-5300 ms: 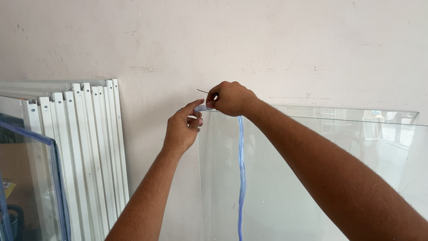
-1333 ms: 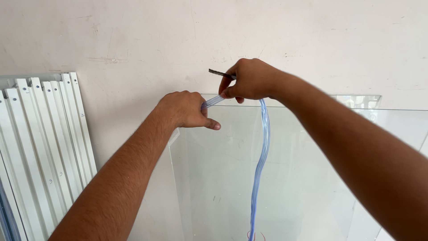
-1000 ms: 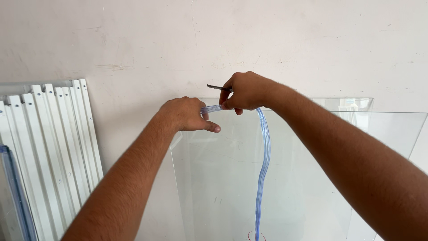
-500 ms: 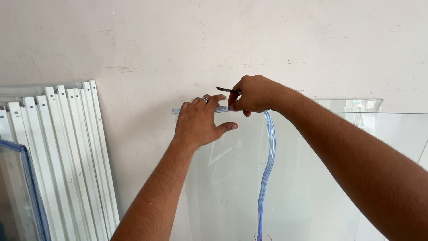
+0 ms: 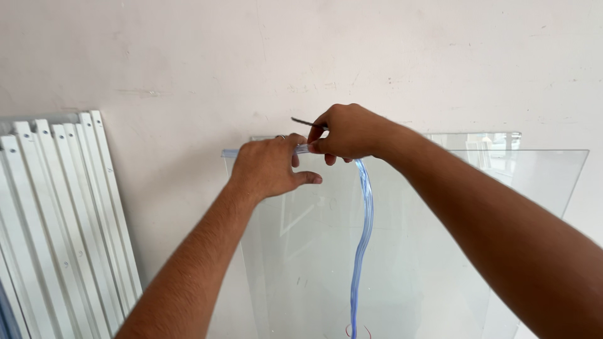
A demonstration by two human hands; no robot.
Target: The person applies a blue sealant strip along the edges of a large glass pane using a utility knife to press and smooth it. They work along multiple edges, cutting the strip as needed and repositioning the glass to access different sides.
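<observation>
wall: pale, scuffed plaster behind your hands | left of your hands: white strips leaning on it | light: soft, even

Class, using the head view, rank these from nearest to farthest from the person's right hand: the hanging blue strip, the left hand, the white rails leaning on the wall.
1. Blue strip: held in the right hand, hanging straight below it.
2. Left hand: just beside it, on the glass sheet's top edge.
3. White rails: far left, against the wall.
</observation>
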